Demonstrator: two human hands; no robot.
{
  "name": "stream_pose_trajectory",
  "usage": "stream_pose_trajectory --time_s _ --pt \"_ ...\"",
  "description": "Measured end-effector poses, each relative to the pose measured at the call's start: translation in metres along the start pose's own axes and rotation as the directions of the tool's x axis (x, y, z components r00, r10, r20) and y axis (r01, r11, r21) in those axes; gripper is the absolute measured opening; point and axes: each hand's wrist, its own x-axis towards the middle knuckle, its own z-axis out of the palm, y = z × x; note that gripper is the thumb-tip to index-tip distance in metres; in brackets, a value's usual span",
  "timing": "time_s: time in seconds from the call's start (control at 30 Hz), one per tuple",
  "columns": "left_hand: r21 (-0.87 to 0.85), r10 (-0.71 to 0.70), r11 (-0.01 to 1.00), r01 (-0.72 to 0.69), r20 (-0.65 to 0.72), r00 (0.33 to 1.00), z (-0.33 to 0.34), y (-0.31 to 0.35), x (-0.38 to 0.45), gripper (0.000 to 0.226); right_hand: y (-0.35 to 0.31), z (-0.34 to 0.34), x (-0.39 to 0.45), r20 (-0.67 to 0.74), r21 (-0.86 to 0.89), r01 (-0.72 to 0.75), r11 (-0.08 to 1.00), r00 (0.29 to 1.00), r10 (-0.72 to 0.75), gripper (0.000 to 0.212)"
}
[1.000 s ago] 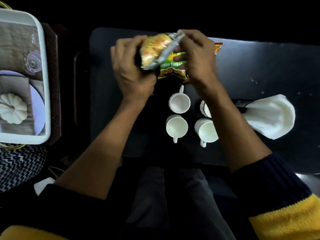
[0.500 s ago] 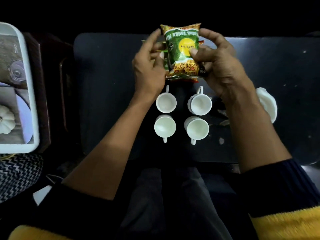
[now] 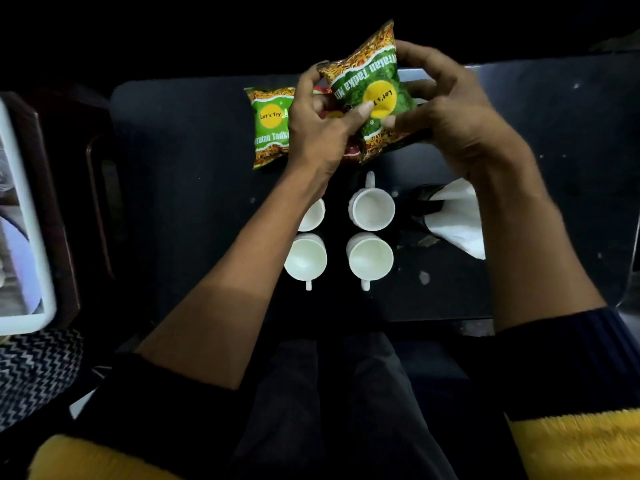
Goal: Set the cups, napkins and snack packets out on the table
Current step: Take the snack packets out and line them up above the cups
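One packet (image 3: 270,126) now lies flat on the table (image 3: 180,174), freed from the stack; both hands, left (image 3: 323,123) and right (image 3: 457,116), pinch the next packet (image 3: 374,95) above it, so laying out has begun.

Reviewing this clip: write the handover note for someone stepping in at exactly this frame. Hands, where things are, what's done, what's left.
Left hand: grips the raised green snack packet with a red packet beneath it.
Right hand: grips the same green packet from the other side.
Second green packet: lies flat on the dark table, left of the hands.
Four white cups: two by two near the table's front; the far-left one is partly hidden by the left forearm.
White napkins: right of the cups.
Done: cups, napkins and one packet are out.
Left: set down the held packets.
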Motion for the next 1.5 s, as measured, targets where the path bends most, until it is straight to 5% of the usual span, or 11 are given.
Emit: stream_pose_trajectory --time_s 0.3,0.4,0.6,0.7,0.8,0.97,1.1,1.27,1.5 --pt "-0.017 0.056 0.998 -0.055 0.055 0.997 0.007 -0.003 0.007 0.092 -0.007 -0.026 0.003 -0.015 -0.216 0.007 0.976 1.0 -0.01 0.065" --pt "0.019 0.077 0.997 -0.079 0.102 0.992 0.007 0.0 0.013 0.08 -0.018 -0.036 0.005 -0.022 -0.3 0.062 0.952 0.997 -0.072 0.057" --pt "-0.021 -0.115 0.993 0.118 0.099 0.988 0.021 0.004 0.015 0.041 -0.024 -0.031 0.01 -0.332 0.023 0.101 0.995 0.939 -0.088 0.051" --pt "-0.128 -0.173 0.975 0.179 0.056 0.983 0.033 0.004 0.01 0.032 -0.021 -0.02 0.009 -0.357 0.224 0.043 0.974 0.933 0.041 0.048" --pt "-0.151 -0.195 0.969 0.197 0.026 0.98 0.04 0.001 0.005 0.035 -0.015 -0.009 0.002 -0.321 0.249 0.004 0.969 0.944 0.078 0.041" --pt "0.113 -0.136 0.985 0.13 0.043 0.99 0.031 -0.007 0.001 0.037 -0.004 -0.006 0.005 -0.359 0.143 -0.076 0.987 0.925 0.123 0.043" --pt "0.275 0.072 0.96 -0.044 -0.092 0.993 0.006 -0.013 0.006 0.022 0.01 -0.019 0.025 -0.359 -0.062 -0.181 0.981 0.922 0.148 0.046" --pt "0.453 0.342 0.868 -0.203 -0.25 0.906 -0.035 -0.019 0.014 0.017 0.024 -0.025 0.047 -0.33 -0.253 -0.239 0.937 0.932 0.149 0.057" --pt "0.645 0.293 0.764 -0.003 -0.343 0.893 -0.073 -0.04 0.026 0.056 0.038 -0.001 0.058 -0.296 -0.333 -0.327 0.884 0.927 0.231 0.057"
